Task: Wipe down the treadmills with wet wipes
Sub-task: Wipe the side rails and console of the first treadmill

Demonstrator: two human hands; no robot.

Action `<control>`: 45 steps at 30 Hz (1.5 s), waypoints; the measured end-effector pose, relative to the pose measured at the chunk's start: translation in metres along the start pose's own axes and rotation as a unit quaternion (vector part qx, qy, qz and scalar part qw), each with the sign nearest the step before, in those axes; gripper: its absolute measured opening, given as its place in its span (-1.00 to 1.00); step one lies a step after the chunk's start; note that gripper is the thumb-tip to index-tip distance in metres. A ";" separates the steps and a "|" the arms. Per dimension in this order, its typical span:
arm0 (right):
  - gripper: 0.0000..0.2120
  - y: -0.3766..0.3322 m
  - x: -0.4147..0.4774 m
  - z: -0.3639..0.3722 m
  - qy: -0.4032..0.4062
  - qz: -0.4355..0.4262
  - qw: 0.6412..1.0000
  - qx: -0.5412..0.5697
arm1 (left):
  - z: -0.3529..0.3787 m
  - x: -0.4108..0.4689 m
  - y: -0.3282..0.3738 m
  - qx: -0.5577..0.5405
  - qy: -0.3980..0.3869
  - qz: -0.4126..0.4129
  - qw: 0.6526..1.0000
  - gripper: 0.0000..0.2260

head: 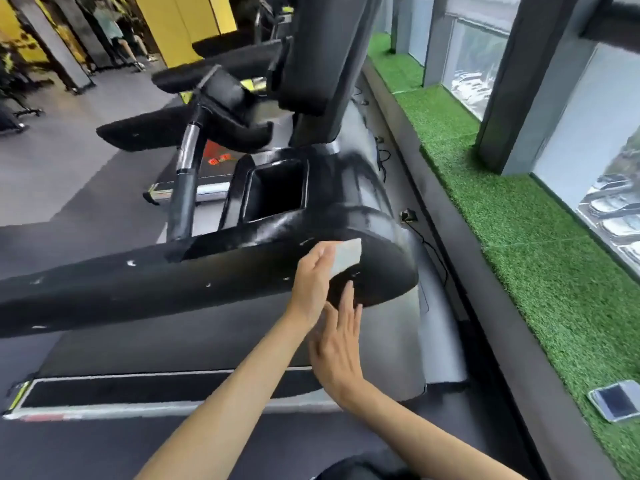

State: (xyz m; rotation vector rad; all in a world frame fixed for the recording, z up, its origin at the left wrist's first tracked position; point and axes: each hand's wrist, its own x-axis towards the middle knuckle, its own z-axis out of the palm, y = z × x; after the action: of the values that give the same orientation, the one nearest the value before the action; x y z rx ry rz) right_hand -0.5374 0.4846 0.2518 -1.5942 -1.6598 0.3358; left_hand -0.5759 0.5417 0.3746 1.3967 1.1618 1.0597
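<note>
Wet wipe (347, 255) under left fingers (320, 255)

You are standing in a gym. In front of you is a black treadmill (311, 209) with its console and running belt (173, 386), and more treadmills (221, 95) stand in a row beyond it. Grey rubber flooring (69, 161), yellow wall panels (180, 26) and a person (114, 32) by other equipment lie to your left. A strip of artificial grass (519, 237) runs under tall windows (606, 150) on your right.
</note>
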 end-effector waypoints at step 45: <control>-0.33 -0.036 0.074 0.023 -0.008 -0.249 0.928 -0.278 | -0.122 -0.015 -0.093 0.484 0.327 0.146 0.798 -0.59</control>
State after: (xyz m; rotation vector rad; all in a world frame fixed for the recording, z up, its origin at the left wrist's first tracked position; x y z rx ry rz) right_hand -0.5714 0.5544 0.2876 -1.4654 -2.2233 -0.4241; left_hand -0.7093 0.5499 0.2969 2.1133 2.2658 1.2739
